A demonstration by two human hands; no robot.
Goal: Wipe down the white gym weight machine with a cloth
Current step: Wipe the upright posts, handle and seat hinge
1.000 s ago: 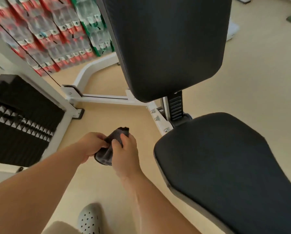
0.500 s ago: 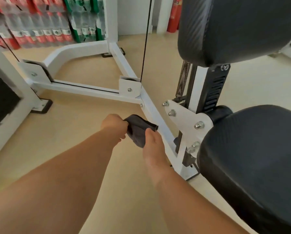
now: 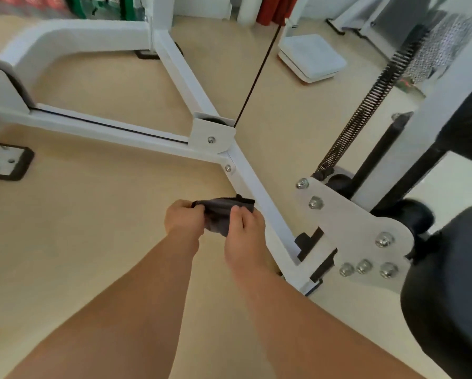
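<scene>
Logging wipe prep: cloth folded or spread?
Folded: the cloth is a small dark bundle held between the left hand and right hand.

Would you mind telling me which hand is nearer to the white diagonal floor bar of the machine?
Right. The right hand sits just beside the white diagonal floor bar; the left hand is farther away, beyond the dark cloth that both hands grip.

Arms reach forward; left hand (image 3: 184,218) and right hand (image 3: 245,235) grip the cloth (image 3: 218,214).
</scene>
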